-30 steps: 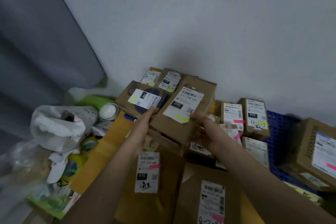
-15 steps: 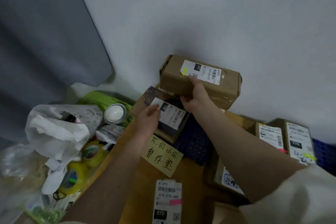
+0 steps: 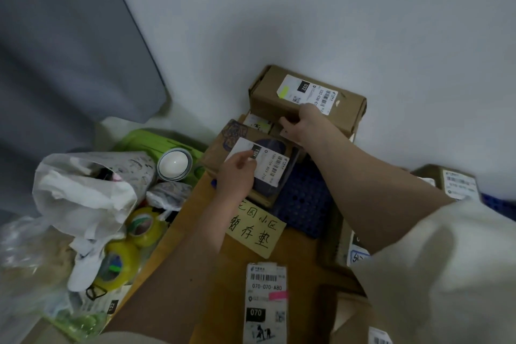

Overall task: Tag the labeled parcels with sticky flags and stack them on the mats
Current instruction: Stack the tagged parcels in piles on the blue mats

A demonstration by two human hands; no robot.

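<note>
Right hand [image 3: 303, 124]: our fingers grasp the 032 parcel [image 3: 307, 98] — at 12 o'clock.
Left hand [image 3: 237, 176]: our fingers rest loosely curled on the lower parcel's label [image 3: 272, 165].

Probably a makeshift parcel-sorting corner: labelled cardboard parcels [image 3: 307, 100] crowd mats [image 3: 304, 198] beside tape rolls [image 3: 120, 262].

The light is dim, soft and bluish, with no glare. The wall [image 3: 335, 8] shades darker toward its right side, and faint soft shadows lie beneath the parcels. Wide-angle distortion bends the edges. The sleeve [image 3: 446, 274] at lower right and the plastic bags [image 3: 83, 193] at left look blurred.
</note>
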